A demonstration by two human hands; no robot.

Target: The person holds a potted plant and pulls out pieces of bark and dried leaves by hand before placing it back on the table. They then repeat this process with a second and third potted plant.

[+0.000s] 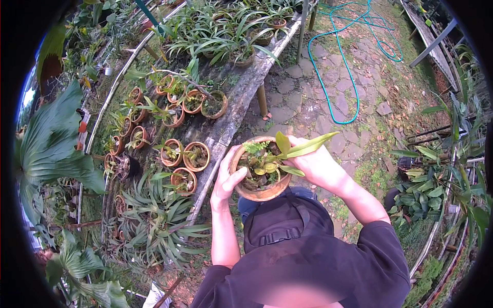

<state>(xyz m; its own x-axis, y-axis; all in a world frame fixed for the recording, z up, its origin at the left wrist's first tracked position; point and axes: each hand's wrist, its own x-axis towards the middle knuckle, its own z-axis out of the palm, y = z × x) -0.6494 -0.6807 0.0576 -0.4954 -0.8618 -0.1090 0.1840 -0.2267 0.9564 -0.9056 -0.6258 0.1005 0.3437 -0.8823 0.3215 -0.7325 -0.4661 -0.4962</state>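
Between both hands, in front of my body, I hold a clay flowerpot point(262, 193) with a leafy plant point(272, 165) growing in it. My left hand point(226, 179) grips the pot's left side, its thumb over the rim. On the far right side my right hand point(316, 164) holds the pot, its fingers partly hidden behind the long yellow-green leaf point(313, 146) and the rim. Small fern fronds point(255, 147) and dark growing medium show inside the pot.
Left of me, a long bench point(233, 110) carries several small clay pots point(196, 156) and clumps of strappy plants point(215, 36). A green hose point(354, 92) loops over the stone path point(292, 97). More leafy plants point(423, 187) line the right side.
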